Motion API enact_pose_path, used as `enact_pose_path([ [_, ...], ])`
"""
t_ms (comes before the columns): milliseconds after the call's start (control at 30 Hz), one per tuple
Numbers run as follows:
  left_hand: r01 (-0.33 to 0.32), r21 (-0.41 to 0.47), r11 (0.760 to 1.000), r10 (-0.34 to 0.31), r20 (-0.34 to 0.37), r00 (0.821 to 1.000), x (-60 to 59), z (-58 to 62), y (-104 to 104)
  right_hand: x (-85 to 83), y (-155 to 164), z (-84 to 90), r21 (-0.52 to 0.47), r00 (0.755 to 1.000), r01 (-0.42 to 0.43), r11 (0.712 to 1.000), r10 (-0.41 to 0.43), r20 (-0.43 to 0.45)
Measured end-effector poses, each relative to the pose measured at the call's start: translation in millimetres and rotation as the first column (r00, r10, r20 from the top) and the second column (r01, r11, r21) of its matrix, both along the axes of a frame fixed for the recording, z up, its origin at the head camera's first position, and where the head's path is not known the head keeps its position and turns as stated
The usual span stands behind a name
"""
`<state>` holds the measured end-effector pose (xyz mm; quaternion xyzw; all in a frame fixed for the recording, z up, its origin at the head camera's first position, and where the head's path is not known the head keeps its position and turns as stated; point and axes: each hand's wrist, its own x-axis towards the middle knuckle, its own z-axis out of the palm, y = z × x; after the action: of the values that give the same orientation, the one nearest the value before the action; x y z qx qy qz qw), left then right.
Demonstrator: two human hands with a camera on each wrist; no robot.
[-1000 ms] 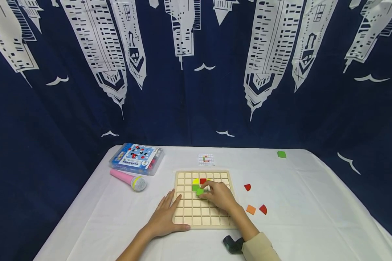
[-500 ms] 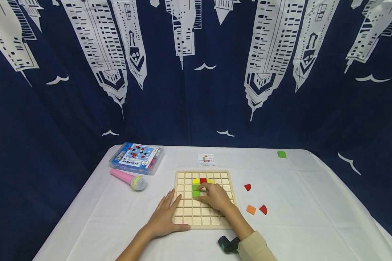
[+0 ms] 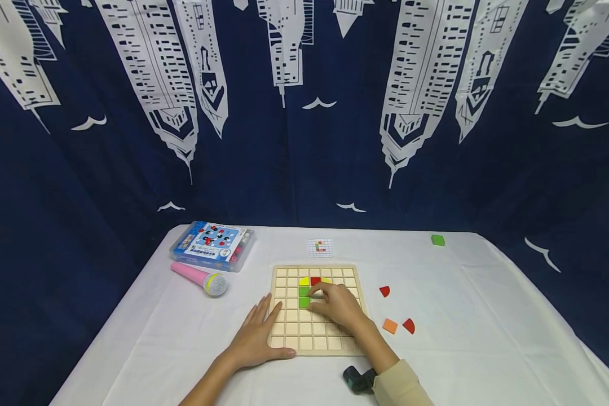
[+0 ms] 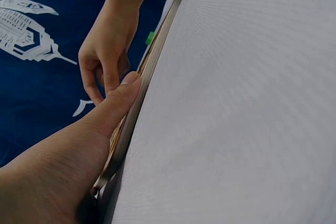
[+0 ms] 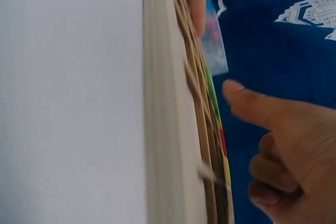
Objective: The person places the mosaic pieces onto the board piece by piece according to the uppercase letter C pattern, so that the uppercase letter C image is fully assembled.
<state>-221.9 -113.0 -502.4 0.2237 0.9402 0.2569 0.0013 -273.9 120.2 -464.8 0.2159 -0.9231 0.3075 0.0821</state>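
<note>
Resting flat on the grid board (image 3: 314, 338), the left hand (image 3: 256, 338) steadies it while the right hand (image 3: 337, 304), fingers loosely curled and holding nothing, touches the green tile (image 3: 304, 302), which a careless nudge could tip out of its cell.

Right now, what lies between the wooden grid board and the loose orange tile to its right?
Nothing: in the head view only bare white tablecloth separates the wooden grid board from the orange tile.

Grid board (image 3: 316, 332) mid-table; box (image 3: 212, 245), microphone (image 3: 199, 278) left; card (image 3: 320, 247) behind; loose pieces (image 3: 389, 325) right.
</note>
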Motion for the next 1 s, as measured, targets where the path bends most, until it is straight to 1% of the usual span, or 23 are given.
enact_pose_path([
  [167,0.000,0.000,1.000,0.000,-0.007,1.000,-0.3,-0.3,-1.1,-0.2,14.1,12.1,-0.017,1.000,0.024,1.000,-0.025,-0.016],
  [367,0.006,0.008,1.000,-0.006,-0.011,1.000,-0.9,-1.1,-0.1,-1.3,46.9,22.7,-0.032,0.995,0.102,0.994,-0.102,-0.006],
  [533,0.004,0.007,1.000,-0.004,-0.009,1.000,0.2,0.1,0.7,-1.9,85.8,19.7,-0.026,0.983,0.180,0.983,-0.180,-0.025],
  [667,0.009,0.008,1.000,-0.009,-0.009,1.000,0.2,0.2,1.4,2.4,119.2,13.9,-0.013,0.969,0.242,0.970,-0.242,-0.048],
  [833,0.004,0.005,1.000,-0.004,-0.009,1.000,0.2,-0.6,1.5,15.1,151.8,6.9,0.017,0.956,0.294,0.956,-0.294,-0.013],
  [1000,-0.001,0.009,1.000,0.001,-0.006,1.000,0.0,0.3,1.5,31.3,176.9,2.1,0.029,0.956,0.293,0.956,-0.293,0.025],
])
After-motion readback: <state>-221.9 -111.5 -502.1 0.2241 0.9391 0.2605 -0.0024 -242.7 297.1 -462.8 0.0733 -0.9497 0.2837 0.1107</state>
